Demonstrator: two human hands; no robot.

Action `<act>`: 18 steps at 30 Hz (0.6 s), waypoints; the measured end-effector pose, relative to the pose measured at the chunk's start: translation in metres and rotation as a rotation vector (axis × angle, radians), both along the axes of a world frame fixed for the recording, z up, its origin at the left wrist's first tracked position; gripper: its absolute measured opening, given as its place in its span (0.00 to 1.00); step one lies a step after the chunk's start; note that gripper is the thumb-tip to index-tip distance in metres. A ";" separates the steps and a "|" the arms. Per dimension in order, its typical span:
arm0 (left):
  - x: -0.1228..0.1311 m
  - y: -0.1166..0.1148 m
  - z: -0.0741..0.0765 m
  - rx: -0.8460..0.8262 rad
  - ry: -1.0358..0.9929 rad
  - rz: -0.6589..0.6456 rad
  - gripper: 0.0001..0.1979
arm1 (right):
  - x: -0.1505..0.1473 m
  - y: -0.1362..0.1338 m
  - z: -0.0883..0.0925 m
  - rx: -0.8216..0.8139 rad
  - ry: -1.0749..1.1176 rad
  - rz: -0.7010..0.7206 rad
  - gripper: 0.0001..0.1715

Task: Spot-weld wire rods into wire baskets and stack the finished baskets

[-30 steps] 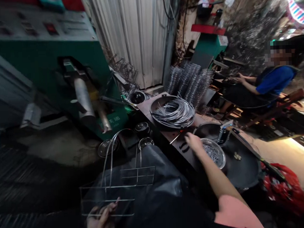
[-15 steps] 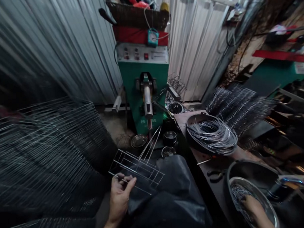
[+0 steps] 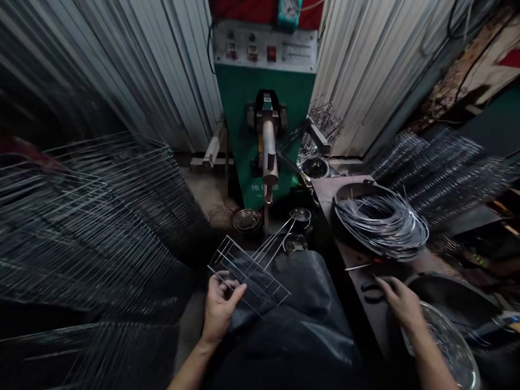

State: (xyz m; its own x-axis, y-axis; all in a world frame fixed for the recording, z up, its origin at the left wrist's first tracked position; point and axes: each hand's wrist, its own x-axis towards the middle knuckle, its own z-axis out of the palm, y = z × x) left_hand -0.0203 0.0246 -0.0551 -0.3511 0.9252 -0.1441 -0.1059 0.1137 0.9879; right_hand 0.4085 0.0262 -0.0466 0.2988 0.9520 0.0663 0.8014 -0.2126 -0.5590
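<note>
My left hand (image 3: 221, 304) is closed in a pinch on the edge of a small wire rack (image 3: 256, 275), a grid of thin metal rods with a long wire triangle reaching toward the machine. The rack is held over a dark apron (image 3: 307, 318) across my lap. My right hand (image 3: 402, 304) is above the side table, beside the black-handled pliers (image 3: 371, 293) and the rim of a metal bowl (image 3: 455, 347) of small metal pieces. Its thumb and fingers are pressed together; whatever they hold is too small to make out.
Straight ahead stands a green welding machine (image 3: 240, 116) with a projecting electrode arm (image 3: 269, 152). Wire rings (image 3: 380, 225) lie in a tray on the right. Stacked wire grids (image 3: 95, 240) crowd the left. Small round dishes (image 3: 247, 219) sit below the electrode.
My right hand has come up out of the metal bowl and moved left to the pliers. The view has tilted down; my left hand still holds the rack.
</note>
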 end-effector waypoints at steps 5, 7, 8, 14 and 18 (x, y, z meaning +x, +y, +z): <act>0.002 -0.008 -0.009 0.029 -0.011 0.025 0.26 | -0.162 0.085 0.025 -0.122 0.491 0.437 0.19; 0.000 -0.010 -0.011 0.030 -0.022 0.034 0.27 | -0.200 0.103 0.025 -0.141 0.624 0.537 0.17; -0.001 -0.011 -0.011 0.027 -0.026 0.041 0.28 | -0.213 0.108 0.026 -0.146 0.686 0.567 0.17; -0.004 -0.010 -0.005 0.019 -0.042 0.105 0.32 | -0.243 0.112 0.027 -0.071 0.928 0.518 0.19; 0.001 -0.006 -0.008 0.017 -0.032 0.099 0.32 | -0.250 0.110 0.018 0.016 1.014 0.415 0.19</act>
State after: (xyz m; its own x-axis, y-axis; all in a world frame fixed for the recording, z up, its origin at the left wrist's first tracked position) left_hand -0.0196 0.0186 -0.0633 -0.4363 0.8886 -0.1412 -0.1476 0.0841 0.9855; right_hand 0.1581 0.1362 -0.0286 -0.1225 0.9923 -0.0157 -0.0247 -0.0189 -0.9995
